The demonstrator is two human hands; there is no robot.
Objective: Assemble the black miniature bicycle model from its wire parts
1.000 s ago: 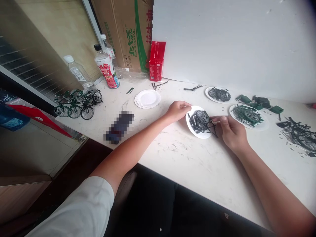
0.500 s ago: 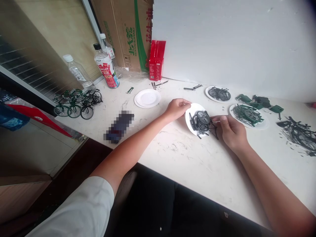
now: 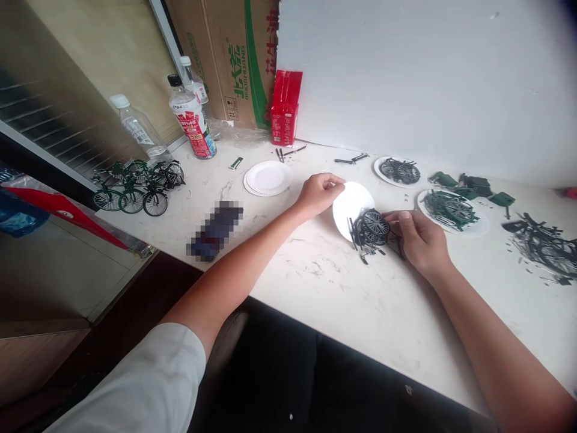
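My left hand point(image 3: 318, 193) pinches the far left rim of a small white paper plate point(image 3: 348, 207), which is tilted steeply. Black model bicycle parts point(image 3: 375, 227), with spoked wheels among them, lie bunched at the plate's lower right edge, some of them over the tabletop. On their right side, my right hand point(image 3: 421, 237) has its thumb and fingers closed on thin black parts of the bunch; its fingertips are partly hidden. Beyond it rests a plate of dark green bicycle parts point(image 3: 453, 210).
Finished-looking model bicycles point(image 3: 135, 189) stand at the left near bottles point(image 3: 193, 126). A white paper plate point(image 3: 268, 178), a blurred-out dark object point(image 3: 216, 231) and a red box point(image 3: 286, 108) are on the table. Another plate point(image 3: 399, 171) and a loose pile of black parts point(image 3: 543, 246) lie right.
The plate has tipped further, and the black parts have slid down and right across it, baring its white surface. Both hands stay nearly in place.
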